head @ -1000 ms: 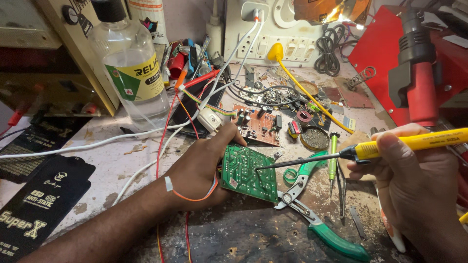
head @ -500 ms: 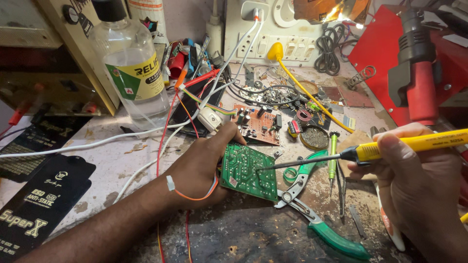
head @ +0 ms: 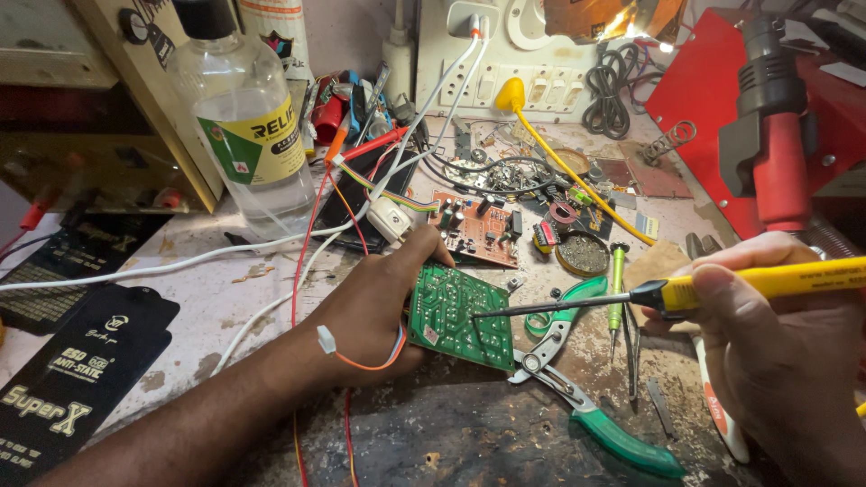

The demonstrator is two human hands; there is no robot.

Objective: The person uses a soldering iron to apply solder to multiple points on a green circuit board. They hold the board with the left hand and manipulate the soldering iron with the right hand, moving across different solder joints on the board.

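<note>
Closest to the camera, the right hand (head: pixel 776 361) was wrapped tight around a yellow-handled soldering iron (head: pixel 722 287), held like a pen so the long thin tip could reach leftward and land on the green circuit board (head: pixel 458 316). The left hand (head: pixel 374 311) was clamped on that board's left edge, thumb on top, tilting it solder-side up off the workbench (head: pixel 180 271), I'd guess so it wouldn't skate around under the tip. An orange wire looped across that wrist. Just right of the board lay one pair of green-handled pliers (head: pixel 586 410), jaws pointing toward the board, easy to grab. A little further back sat a second board, the red circuit board (head: pixel 476 227), component side up, so two boards total. Next to it were a green screwdriver (head: pixel 616 289) and a round solder tin (head: pixel 583 254). Left side had two black anti-static mats (head: pixel 81 361). Further back stood one clear plastic bottle (head: pixel 248 135) with a yellow and green label, then the white socket panel (head: pixel 505 54) against the wall, and a red heat gun (head: pixel 767 126) parked upright at far right.
</note>
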